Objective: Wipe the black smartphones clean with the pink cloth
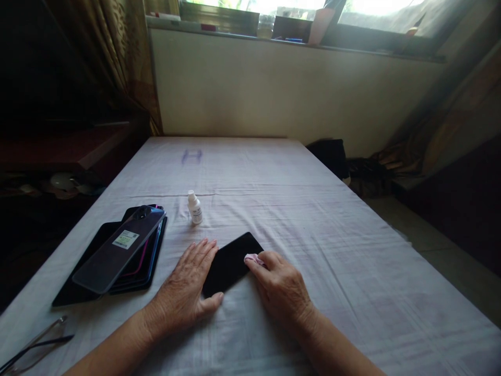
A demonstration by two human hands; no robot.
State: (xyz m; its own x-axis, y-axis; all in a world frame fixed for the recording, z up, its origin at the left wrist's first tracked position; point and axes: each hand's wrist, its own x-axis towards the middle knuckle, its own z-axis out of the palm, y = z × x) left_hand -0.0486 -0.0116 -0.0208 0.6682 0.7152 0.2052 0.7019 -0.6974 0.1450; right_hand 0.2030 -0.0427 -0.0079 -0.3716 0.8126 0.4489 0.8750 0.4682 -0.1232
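Observation:
A black smartphone [230, 265] lies flat and aslant on the cloth-covered table, its dark side up. Along its left end my left hand [186, 279] rests open, fingers stretched out and thumb spread near the phone's lower corner. My right hand [279, 282] is closed on a small crumpled pink cloth [253, 258] at the phone's right edge. How much cloth sits inside the fist is hidden. Beyond the left hand stands a small white bottle [194, 208] with a printed label, upright and capped.
Left of my hands is a pile of dark phones or tablets, topped by a phone [113, 253] with a pale sticker. Eyeglasses [37, 342] lie at the near left. A pale checked tablecloth [332, 224] covers the table, which reaches the wall [235, 89] below a window.

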